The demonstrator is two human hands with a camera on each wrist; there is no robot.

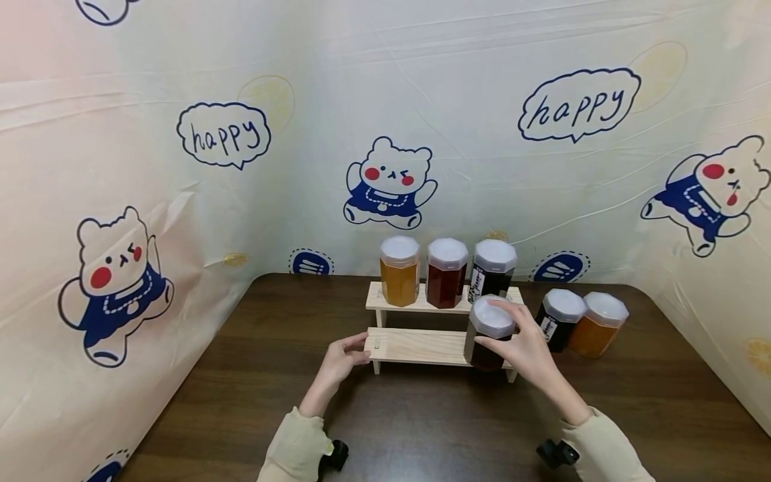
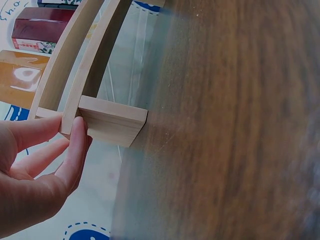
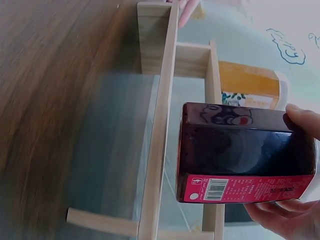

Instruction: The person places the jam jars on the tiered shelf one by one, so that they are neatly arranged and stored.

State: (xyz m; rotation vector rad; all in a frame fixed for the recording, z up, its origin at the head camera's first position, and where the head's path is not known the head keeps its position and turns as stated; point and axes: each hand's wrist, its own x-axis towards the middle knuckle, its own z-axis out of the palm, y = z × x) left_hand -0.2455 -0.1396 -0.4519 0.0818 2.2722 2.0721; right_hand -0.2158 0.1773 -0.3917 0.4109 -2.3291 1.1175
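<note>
My right hand (image 1: 531, 348) grips a dark jar (image 1: 485, 347) with a white lid, thumb on one side and fingers on the other. The jar is at the right end of the lower step of a two-tier wooden rack (image 1: 415, 345). In the right wrist view its base shows a narrow gap from the lower board (image 3: 159, 130), and a red label (image 3: 250, 189) with a barcode faces the camera. With thumb and fingers my left hand (image 1: 338, 365) pinches the left end of that lower board (image 2: 72, 107).
Along the upper step stand an amber jar (image 1: 399, 281), a dark red jar (image 1: 446, 282) and a black jar (image 1: 489, 278). Right of the rack, another black jar (image 1: 557, 328) and an orange jar (image 1: 596, 333) stand on the brown table (image 1: 421, 428). A printed curtain (image 1: 482, 187) surrounds the table.
</note>
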